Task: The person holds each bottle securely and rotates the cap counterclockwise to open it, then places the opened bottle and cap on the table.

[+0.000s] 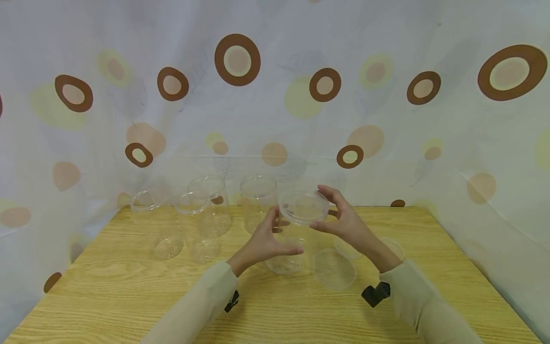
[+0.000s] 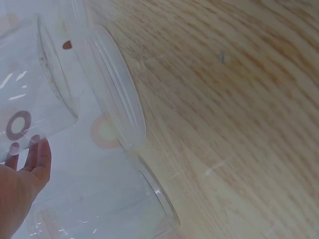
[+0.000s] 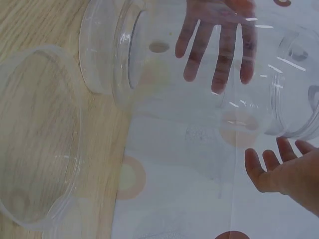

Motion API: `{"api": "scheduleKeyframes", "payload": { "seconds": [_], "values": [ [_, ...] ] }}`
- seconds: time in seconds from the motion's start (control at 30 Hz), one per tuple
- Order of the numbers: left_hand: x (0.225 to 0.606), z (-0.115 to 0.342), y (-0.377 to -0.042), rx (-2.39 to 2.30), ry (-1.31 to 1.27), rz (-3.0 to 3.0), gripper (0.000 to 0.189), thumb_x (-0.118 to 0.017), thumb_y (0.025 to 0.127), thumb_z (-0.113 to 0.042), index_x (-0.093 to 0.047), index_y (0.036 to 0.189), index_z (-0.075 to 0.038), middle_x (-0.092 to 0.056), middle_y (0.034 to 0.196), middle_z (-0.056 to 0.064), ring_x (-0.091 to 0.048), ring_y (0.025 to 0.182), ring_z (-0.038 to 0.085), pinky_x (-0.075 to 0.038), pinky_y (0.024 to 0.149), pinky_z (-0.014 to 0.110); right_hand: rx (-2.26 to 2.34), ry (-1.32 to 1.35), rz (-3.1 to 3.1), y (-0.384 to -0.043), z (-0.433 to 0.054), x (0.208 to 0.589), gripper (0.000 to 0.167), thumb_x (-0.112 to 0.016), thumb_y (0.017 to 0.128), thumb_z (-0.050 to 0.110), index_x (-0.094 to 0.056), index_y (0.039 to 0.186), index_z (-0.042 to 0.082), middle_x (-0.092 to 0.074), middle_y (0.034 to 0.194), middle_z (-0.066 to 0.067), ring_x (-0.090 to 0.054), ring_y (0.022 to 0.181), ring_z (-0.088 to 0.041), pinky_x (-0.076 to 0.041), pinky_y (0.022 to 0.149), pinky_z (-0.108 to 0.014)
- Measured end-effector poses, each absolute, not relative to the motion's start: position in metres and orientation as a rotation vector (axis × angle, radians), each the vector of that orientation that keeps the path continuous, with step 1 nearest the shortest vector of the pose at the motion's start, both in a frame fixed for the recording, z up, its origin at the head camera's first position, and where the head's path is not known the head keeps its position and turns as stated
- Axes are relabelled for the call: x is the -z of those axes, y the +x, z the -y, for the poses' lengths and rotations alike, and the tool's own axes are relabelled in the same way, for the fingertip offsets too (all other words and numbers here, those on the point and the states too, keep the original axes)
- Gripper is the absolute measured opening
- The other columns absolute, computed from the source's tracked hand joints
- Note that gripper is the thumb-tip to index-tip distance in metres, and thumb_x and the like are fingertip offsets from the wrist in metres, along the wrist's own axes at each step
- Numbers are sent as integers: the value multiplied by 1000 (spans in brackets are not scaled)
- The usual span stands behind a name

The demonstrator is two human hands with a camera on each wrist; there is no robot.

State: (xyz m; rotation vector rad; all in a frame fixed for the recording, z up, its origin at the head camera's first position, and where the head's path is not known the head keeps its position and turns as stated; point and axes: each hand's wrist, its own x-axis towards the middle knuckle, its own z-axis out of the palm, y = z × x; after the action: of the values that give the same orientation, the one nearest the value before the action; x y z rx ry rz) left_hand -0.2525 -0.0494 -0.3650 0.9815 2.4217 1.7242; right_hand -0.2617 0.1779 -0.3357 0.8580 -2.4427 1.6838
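Observation:
My left hand (image 1: 263, 242) grips a clear plastic jar (image 1: 295, 236), with the thumb in front and the fingers behind it. Through the jar's wall in the right wrist view, those fingers look nearly straight. At the top of the jar, a round clear lid (image 1: 303, 206) is held by its edge between the thumb and fingers of my right hand (image 1: 347, 223). The jar stands roughly upright; whether its base touches the table I cannot tell. A loose clear lid (image 1: 335, 270) lies just to the right of the jar's base.
Several other clear jars stand to the left and behind, including a jar (image 1: 259, 203) at the back and one (image 1: 156, 224) at the far left. More lids (image 1: 393, 248) lie near my right forearm. A patterned curtain (image 1: 275, 119) borders the wooden table (image 1: 129, 286).

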Motion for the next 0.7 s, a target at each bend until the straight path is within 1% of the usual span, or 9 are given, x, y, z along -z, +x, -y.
{"api": "scheduleKeyframes", "payload": {
  "seconds": [0.17,0.3,0.33,0.4,0.53,0.63,0.7],
  "values": [
    [365,50,-253,-1721,989,-2419,96,-80,69,-14,-20,143,-13,-37,138,9,-45,120,27,-38,98,47,-1657,783,2457,-260,-173,336,81,-73,78,18,-24,142,13,-30,141,-13,-34,124,-32,-32,100,-53],
    [366,50,-254,-1726,997,-2418,96,-81,68,-14,-20,143,-13,-36,139,11,-46,120,27,-39,97,46,-1663,840,2472,-263,-175,334,78,-72,79,17,-26,141,14,-31,141,-12,-35,124,-31,-32,100,-54],
    [365,50,-254,-1725,991,-2417,96,-81,68,-14,-20,143,-14,-36,139,10,-46,120,27,-39,98,45,-1670,874,2477,-264,-177,333,77,-71,80,17,-25,141,14,-30,141,-12,-35,124,-30,-33,100,-53],
    [365,50,-254,-1728,989,-2414,97,-81,68,-14,-20,143,-15,-36,139,9,-46,120,26,-39,98,45,-1713,955,2482,-268,-180,331,76,-70,81,17,-25,142,16,-28,143,-10,-35,124,-31,-36,99,-50],
    [366,50,-254,-1733,995,-2400,97,-81,68,-12,-20,143,-15,-36,140,10,-46,120,27,-39,98,48,-1899,1181,2457,-278,-187,328,76,-65,85,13,-19,145,15,-23,144,-14,-34,124,-36,-45,92,-36],
    [366,50,-254,-1739,1007,-2392,97,-81,68,-12,-20,143,-14,-36,140,11,-46,119,28,-39,98,48,-2057,1322,2420,-286,-190,326,77,-61,87,7,-13,146,12,-17,144,-20,-36,122,-30,-47,88,-29],
    [366,51,-254,-1738,1006,-2395,97,-81,68,-12,-20,143,-14,-36,140,11,-46,120,28,-39,98,46,-2111,1384,2407,-289,-192,326,77,-59,87,4,-10,147,11,-15,144,-20,-39,120,-23,-47,89,-28]
  ]
}}
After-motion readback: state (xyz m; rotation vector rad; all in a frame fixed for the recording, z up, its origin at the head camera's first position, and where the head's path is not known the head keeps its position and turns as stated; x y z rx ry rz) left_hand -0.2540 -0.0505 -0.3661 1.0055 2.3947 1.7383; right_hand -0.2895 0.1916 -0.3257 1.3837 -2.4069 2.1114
